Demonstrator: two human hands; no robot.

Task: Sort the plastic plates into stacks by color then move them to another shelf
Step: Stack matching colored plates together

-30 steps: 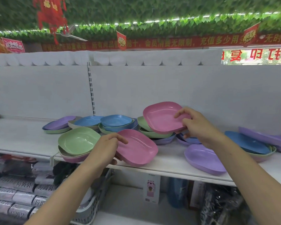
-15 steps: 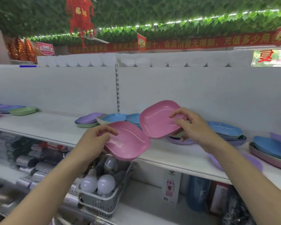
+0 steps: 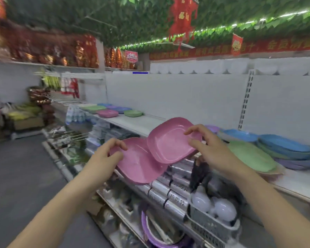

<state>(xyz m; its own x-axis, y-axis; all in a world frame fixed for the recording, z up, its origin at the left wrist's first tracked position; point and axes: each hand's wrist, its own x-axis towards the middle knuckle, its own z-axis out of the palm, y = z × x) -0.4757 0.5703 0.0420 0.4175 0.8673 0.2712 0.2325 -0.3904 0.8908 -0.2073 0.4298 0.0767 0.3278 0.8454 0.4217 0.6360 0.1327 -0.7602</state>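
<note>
Pink plastic fills both hands, and the view has swung leftward since a moment ago, bringing sorted plates (image 3: pixel 113 110) on the far shelf into the left-centre of the frame. Left hand (image 3: pixel 104 156) pinches the lower pink plate (image 3: pixel 140 165) by its rim at centre, thumb on top. Right hand (image 3: pixel 209 149) likewise pinches the upper pink plate (image 3: pixel 170 142), suggesting both are heading to the pink stack while the mixed pile (image 3: pixel 268 149) waits at right.

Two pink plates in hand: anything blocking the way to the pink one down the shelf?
Nothing visible. Left hand and right hand each hold a pink plate; the shelf lies bare up to the far pink plate.
</note>
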